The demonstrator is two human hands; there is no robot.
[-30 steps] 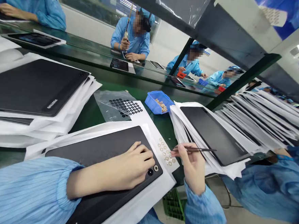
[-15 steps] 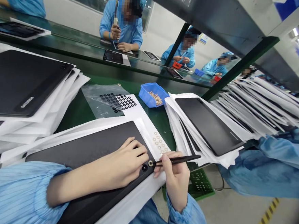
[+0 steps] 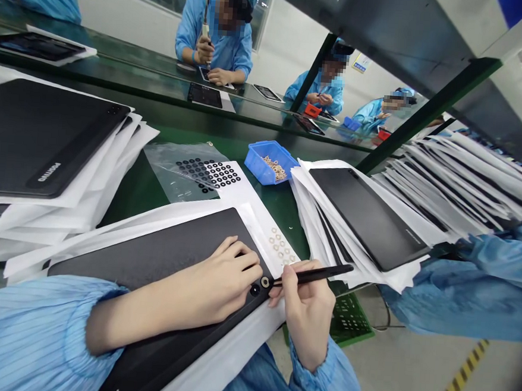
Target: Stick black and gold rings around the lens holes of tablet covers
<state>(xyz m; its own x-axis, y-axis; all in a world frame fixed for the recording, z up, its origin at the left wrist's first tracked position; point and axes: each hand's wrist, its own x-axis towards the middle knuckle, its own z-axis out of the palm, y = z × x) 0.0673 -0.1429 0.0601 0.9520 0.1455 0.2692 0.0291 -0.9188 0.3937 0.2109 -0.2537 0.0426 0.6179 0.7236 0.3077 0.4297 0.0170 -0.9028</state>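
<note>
Small metal ring [image 3: 264,282] sat on the near right corner of the black tablet back [image 3: 163,254], beside 1 dark round hole [image 3: 255,290]. Tip of the tweezers [image 3: 313,275] touched the ring. Right hand [image 3: 309,309] was curled tight around them. Left hand [image 3: 219,282] pressed on the panel, fingers bent, gripping nothing. That corner lay close to the bench's front edge. Narrow green bench strip [image 3: 282,206] was open between the left stack [image 3: 37,138] and the right stack [image 3: 366,218]. Blue tray [image 3: 257,159] beyond held loose rings [image 3: 275,168].

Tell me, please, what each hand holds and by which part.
Right hand pinches black tweezers near their tips; left hand holds nothing, pressing on the tablet.
</note>
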